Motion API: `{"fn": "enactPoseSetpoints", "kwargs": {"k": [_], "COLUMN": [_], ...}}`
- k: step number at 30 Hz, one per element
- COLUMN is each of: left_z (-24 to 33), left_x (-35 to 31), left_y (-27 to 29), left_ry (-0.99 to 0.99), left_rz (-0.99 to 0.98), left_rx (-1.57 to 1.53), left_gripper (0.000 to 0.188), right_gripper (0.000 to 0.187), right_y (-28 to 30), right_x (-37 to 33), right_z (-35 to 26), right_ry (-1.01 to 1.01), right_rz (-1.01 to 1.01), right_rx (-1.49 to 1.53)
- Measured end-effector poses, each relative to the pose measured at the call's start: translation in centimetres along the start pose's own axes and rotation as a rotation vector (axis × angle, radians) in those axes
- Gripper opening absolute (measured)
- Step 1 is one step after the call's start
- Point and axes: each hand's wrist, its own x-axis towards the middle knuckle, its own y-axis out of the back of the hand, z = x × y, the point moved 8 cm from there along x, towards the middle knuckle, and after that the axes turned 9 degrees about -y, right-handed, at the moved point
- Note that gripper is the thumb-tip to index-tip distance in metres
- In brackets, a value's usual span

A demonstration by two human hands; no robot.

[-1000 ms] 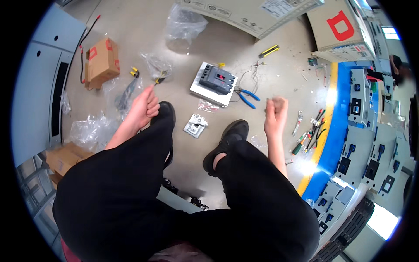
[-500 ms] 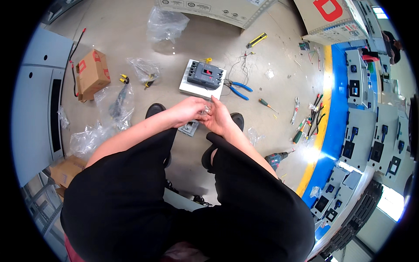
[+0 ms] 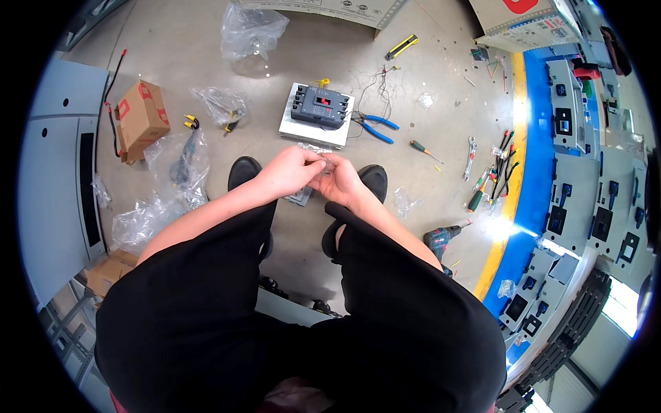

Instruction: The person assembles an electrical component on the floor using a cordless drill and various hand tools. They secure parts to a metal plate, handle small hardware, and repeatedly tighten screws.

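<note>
Close together between my knees, my left hand (image 3: 292,171) and my right hand (image 3: 339,180) pinch a small piece of clear plastic (image 3: 329,164). It looks like a little bag, and its contents are too small to tell. Just beyond my fingers, a dark grey circuit breaker (image 3: 320,107) with a red toggle rests on a silver metal box (image 3: 310,135) on the floor. Below my hands a grey metal part (image 3: 299,197) is partly hidden. Blue-handled pliers (image 3: 375,128) lie to the right of the box.
Around me lie a screwdriver (image 3: 425,151), a wrench (image 3: 470,158), a cordless drill (image 3: 444,238), a yellow utility knife (image 3: 402,47) and clear plastic bags (image 3: 253,31). A cardboard box (image 3: 141,120) stands left, near a grey cabinet (image 3: 62,172). Grey panels (image 3: 564,199) line the right.
My left hand has turned, its fingers now bent over the plastic at my right fingertips. Both hands stay together. The whole view has shifted slightly.
</note>
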Motion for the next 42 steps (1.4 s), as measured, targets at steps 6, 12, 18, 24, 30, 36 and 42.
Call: {"fn": "enactPoseSetpoints", "kwargs": {"k": [6,12,18,24,30,36,42], "left_z": [-4.0,-11.5,-6.4,-12.6,-17.6,-18.5,-10.0], "left_x": [-0.4,-2.5,0.0,0.9,-0.7,-3.3,2.5], "left_y": [4.3,0.6,-1.8,-1.1,-1.7,3.0,9.3], "left_ry": [0.108,0.431,0.31,0.264,0.31,0.268,-0.073], "left_rz": [0.299,0.306,0.254,0.441,0.153,0.345,0.468], "left_rx": [-0.378,-1.201,-1.522,-1.236,-1.28,-0.664,0.253], "left_gripper": [0.05,0.084,0.062,0.034,0.026,0.016,0.078], "right_gripper": [0.038,0.041,0.061,0.036,0.037,0.062,0.08], "right_y": [3.6,-3.2,-11.3,-9.7,8.2,30.3,40.0], "right_x": [0.0,-1.8,-3.5,-6.9,-17.0,-34.4,-37.0], "right_z": [-0.2,-2.7,-0.4,-4.1,-9.4,-0.9,3.7], "right_ry": [-0.015,0.221,0.617,0.825,1.135,0.273,0.437], "right_rz": [0.106,0.011,0.079,0.181,1.278,2.208,1.61], "right_rx": [0.059,-0.173,-1.555,-1.403,-1.187,-0.83,-1.076]}}
